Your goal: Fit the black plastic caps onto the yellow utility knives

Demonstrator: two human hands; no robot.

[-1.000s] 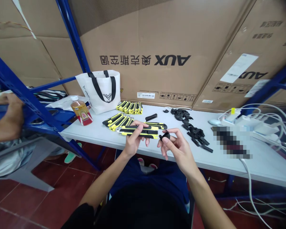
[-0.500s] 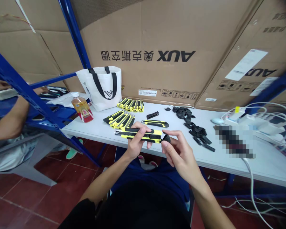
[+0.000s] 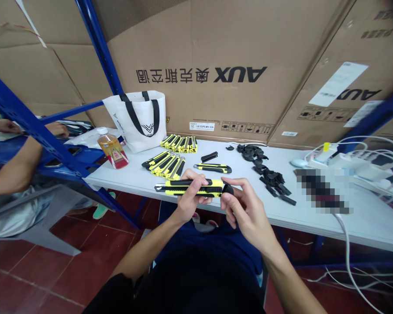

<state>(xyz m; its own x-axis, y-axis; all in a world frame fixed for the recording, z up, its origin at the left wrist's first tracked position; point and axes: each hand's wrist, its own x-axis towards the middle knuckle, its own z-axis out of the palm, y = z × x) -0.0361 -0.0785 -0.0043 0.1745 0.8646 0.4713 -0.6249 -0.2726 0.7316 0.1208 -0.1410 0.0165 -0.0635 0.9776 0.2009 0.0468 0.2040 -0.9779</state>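
Observation:
My left hand (image 3: 190,198) is closed around a yellow and black utility knife (image 3: 177,186), its blade end pointing left. At the knife's right end, my right hand (image 3: 244,203) pinches a black end cap (image 3: 228,189) between thumb and index finger. The cap sits against the end of the body; whether it is fully seated I cannot tell. Just beyond my hands lies another utility knife (image 3: 214,168) with a black end. A narrow black piece (image 3: 209,156) is behind it. Several yellow and black knives (image 3: 165,165) lie in a pile to the left.
A second row of knives (image 3: 180,144) lies farther back. Loose black parts (image 3: 271,176) are heaped to the right. A drink bottle (image 3: 113,150) and white tote bag (image 3: 147,126) stand left. White cables and power strips (image 3: 350,161) crowd the right. A person's arm (image 3: 18,163) shows at far left.
The black cap has come in line with the knife's right end, where before it was angled away. The knife has turned slightly in my left hand, showing more of its yellow side.

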